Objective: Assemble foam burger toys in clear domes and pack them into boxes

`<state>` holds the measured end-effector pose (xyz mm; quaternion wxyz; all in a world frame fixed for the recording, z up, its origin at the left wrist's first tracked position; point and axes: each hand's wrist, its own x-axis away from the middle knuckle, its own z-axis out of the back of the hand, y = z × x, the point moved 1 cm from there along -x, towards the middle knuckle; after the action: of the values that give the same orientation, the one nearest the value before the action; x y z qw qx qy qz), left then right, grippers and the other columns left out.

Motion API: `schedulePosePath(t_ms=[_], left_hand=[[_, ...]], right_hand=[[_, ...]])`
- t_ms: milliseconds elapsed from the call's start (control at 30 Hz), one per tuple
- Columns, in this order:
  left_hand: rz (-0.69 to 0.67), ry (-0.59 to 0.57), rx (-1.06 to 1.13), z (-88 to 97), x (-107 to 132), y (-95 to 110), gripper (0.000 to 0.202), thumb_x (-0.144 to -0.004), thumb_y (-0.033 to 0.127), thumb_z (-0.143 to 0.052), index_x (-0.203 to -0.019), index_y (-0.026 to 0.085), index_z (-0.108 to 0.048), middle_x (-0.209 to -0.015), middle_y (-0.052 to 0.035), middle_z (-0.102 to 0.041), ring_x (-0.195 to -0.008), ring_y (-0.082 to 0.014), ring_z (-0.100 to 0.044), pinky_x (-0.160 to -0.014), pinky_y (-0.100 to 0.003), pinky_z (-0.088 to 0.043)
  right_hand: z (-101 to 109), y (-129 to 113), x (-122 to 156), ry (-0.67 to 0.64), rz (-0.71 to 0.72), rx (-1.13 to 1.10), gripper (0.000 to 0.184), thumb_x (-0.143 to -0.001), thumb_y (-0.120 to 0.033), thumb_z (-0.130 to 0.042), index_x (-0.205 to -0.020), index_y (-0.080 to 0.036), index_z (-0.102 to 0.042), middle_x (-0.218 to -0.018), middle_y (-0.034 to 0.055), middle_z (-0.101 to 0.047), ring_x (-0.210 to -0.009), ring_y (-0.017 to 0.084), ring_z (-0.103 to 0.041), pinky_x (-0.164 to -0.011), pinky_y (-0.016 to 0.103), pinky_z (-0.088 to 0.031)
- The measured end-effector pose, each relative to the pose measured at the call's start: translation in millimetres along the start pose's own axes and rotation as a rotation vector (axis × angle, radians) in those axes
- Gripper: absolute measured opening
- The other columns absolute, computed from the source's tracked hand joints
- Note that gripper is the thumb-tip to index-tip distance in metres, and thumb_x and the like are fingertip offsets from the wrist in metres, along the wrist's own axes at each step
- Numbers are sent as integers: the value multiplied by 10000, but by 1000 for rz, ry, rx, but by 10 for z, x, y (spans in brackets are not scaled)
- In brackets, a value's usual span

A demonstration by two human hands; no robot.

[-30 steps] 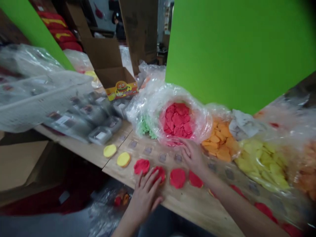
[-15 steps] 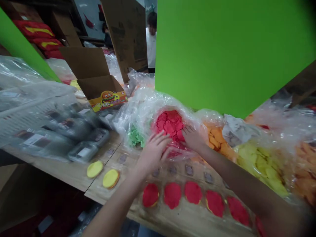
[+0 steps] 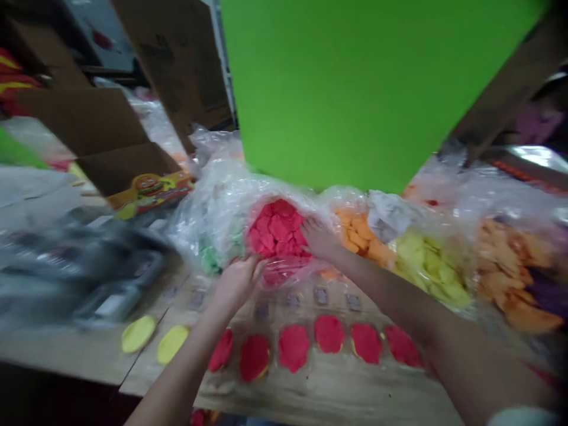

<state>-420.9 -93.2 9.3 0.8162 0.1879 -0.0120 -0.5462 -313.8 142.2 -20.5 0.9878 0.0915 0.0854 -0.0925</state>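
A clear plastic bag (image 3: 222, 201) holds a heap of red flat pieces (image 3: 276, 228) at the back of the wooden table (image 3: 355, 396). My left hand (image 3: 237, 281) is at the bag's front rim, fingers curled against the plastic. My right hand (image 3: 318, 239) reaches into the bag's right side and touches the red pieces; its fingers are partly hidden. A row of several red discs (image 3: 328, 332) lies on the table below my arms. Two yellow discs (image 3: 138, 333) lie to their left.
Bags of green (image 3: 208, 257), orange (image 3: 361, 234), yellow (image 3: 428, 266) and more orange pieces (image 3: 510, 266) line the back. A big green board (image 3: 355, 89) stands behind them. An open cardboard box with a burger print (image 3: 142, 186) and blurred plastic trays (image 3: 80, 272) are at the left.
My left hand left the red discs on the table and rose to the bag's rim. My right hand went further into the red pieces. The view swung right and blurred.
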Motion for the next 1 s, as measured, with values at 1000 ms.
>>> schedulePosePath(t_ms=[1000], left_hand=[[675,-101,2030,80,-136,718,287,-796,416,-549,-947,172,-567,-866,-56,-628,-742,-143,-619,-740,-298,-507]], right_hand=[[617,-669,162,179,-629,-2030,281,-838,-390,-464,-989,-182,-576,-865,58,-678,-705,165,-636,-595,302,-540]])
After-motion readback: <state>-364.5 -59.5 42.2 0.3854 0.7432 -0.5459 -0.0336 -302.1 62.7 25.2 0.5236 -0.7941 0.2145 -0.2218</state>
